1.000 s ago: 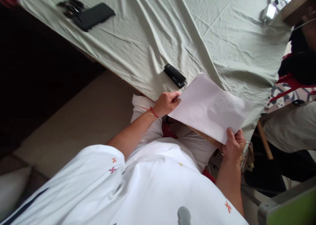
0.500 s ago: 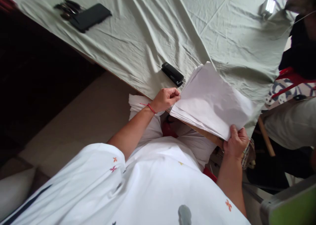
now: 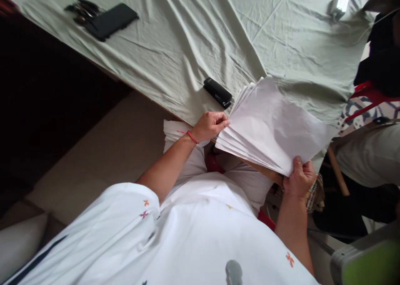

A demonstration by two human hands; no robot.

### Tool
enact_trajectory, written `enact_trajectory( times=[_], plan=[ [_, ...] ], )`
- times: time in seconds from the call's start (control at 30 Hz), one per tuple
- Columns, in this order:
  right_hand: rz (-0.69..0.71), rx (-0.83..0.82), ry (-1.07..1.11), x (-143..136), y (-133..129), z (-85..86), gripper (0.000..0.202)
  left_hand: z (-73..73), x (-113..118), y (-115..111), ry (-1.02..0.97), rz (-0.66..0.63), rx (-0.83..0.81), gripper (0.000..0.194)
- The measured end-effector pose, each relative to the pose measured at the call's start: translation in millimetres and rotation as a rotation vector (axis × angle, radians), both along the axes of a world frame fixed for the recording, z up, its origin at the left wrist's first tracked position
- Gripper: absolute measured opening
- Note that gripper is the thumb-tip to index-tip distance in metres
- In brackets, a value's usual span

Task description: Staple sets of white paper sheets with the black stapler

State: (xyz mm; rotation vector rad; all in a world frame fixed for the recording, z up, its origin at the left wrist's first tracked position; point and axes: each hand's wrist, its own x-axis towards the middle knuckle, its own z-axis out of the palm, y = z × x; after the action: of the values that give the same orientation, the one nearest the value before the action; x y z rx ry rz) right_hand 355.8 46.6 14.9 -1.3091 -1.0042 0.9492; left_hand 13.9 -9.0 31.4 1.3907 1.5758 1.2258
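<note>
Several white paper sheets (image 3: 265,122) lie in a fanned stack at the near edge of the table, their left edges stepped apart. My right hand (image 3: 300,178) grips the stack's lower right corner, thumb on top and fingers underneath. At the left edge of the sheets, my left hand (image 3: 214,124) is closed in a pinch, its fingertips at the paper's edge. A red string bracelet is on that wrist. Just beyond my left hand a black stapler (image 3: 218,92) rests on the cloth, apart from the paper.
A wrinkled pale green cloth (image 3: 175,39) covers the table. At the far left lie a dark phone-like slab (image 3: 112,21) and a bunch of keys (image 3: 83,11). A white object (image 3: 340,5) stands at the far right. Another person's leg (image 3: 371,156) is at the right, near the table corner.
The sheets have spread further apart, their edges more stepped, and the top sheet reaches farther right. Both hands stay in nearly the same places.
</note>
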Motion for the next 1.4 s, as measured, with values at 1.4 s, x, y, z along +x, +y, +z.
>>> enact_trajectory(
  times=[1.4],
  plan=[
    [0.077,0.057,-0.040,8.2,-6.2,11.7,0.034,3.3,4.5,3.8,-0.132,0.008,0.041,0.027]
  ],
)
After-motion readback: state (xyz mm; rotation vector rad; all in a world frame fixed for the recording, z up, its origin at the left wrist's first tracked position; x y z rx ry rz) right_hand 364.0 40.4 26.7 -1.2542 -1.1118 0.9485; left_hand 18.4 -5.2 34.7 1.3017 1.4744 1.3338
